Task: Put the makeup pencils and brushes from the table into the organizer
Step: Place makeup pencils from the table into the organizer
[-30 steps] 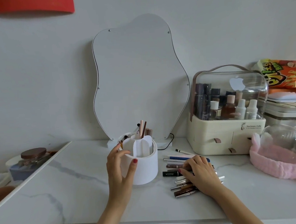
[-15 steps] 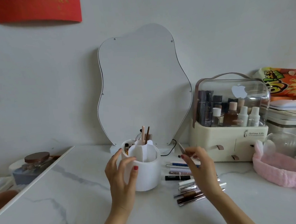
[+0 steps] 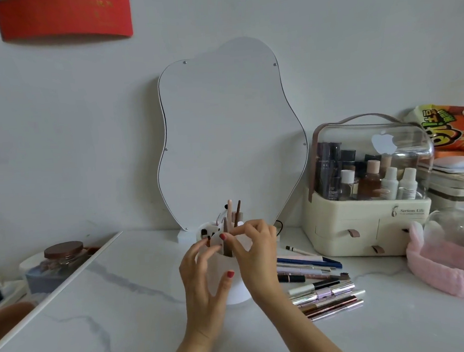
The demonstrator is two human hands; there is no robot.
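A white round organizer (image 3: pixel 235 292) stands on the marble table, with a pink pencil (image 3: pixel 230 211) and a brown one (image 3: pixel 238 211) sticking up from it. My left hand (image 3: pixel 205 282) wraps its left side, thumb on the front wall. Right above its rim, my right hand (image 3: pixel 255 256) pinches a dark makeup pencil (image 3: pixel 227 249) whose lower end dips into a front compartment. Several pencils and brushes (image 3: pixel 321 287) lie in a loose pile on the table just right of the organizer.
A wavy mirror (image 3: pixel 230 134) leans on the wall behind. At the right stand a cream cosmetic case (image 3: pixel 366 227), a pink headband (image 3: pixel 448 268) and a glass dome (image 3: pixel 460 231). A lidded jar (image 3: pixel 63 253) sits beyond the table's left edge.
My right hand picked a pencil out of the pile and carried it left, over the organizer. My left hand stayed on the organizer.
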